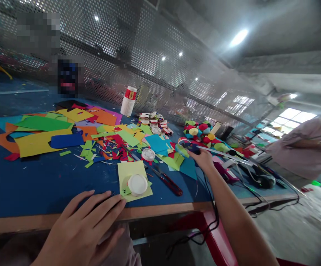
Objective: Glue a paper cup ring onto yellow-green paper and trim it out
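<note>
My left hand (91,214) rests at the table's front edge, fingers stretched out, its fingertips touching the corner of a pale yellow paper sheet (124,171). On that sheet lie a white round cup piece (137,184) and a small green paper cutout (125,191) with eye-like dots. Reaching out to the right, my right hand (204,160) is closed on a dark glue gun (190,147), a long pale glue stick (229,155) trailing from its back. Thread snips (167,181) with dark red handles lie between my hands. Scissors (133,153) sit among paper scraps.
Coloured paper sheets (44,123) cover the table's left. A stack of paper cups (128,101) stands at the back, with several cut cup pieces (156,123) beside it. A colourful paper craft (197,131) sits right. A black cable (216,214) hangs near a red stool (218,240). A person (301,147) stands right.
</note>
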Motion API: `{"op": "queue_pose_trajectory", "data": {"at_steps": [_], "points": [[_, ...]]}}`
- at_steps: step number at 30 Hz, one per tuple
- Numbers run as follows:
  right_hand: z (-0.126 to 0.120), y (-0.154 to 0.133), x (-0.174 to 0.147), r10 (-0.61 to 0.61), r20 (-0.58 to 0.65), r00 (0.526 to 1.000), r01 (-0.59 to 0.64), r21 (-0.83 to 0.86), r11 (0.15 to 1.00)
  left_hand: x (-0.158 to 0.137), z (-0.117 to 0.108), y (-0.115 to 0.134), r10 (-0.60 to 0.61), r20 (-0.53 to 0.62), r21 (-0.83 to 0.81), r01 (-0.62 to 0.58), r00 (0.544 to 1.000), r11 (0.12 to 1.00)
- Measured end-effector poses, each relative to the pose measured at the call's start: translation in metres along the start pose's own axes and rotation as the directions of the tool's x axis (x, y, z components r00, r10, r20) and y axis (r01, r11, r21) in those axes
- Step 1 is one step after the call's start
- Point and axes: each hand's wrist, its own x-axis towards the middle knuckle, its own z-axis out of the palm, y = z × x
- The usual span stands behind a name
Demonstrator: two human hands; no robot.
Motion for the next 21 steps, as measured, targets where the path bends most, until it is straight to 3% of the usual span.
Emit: {"op": "queue_pose_trajectory", "data": {"at_steps": [4,16,19,21], "points": [[0.011,0.006,0.007,-0.02,-0.018,1.0,0.02,-0.051,0.999,-0.004,0.007,0.002,-0.036,-0.052,-0.044,0.034,0.998,0.998],[0.029,0.009,0.013,-0.185,0.053,0.981,0.19,-0.118,0.975,-0.011,0.006,-0.001,0.018,0.01,-0.022,-0.018,1.0,1.0],[0.024,0.007,0.012,-0.221,0.012,0.975,0.221,-0.083,0.972,-0.004,0.003,-0.001,-0.007,-0.028,-0.026,0.007,1.0,1.0],[0.015,0.007,0.008,-0.244,-0.067,0.967,0.242,-0.044,0.969,0.002,-0.002,0.0,0.06,0.002,0.01,-0.06,0.998,0.998]]}}
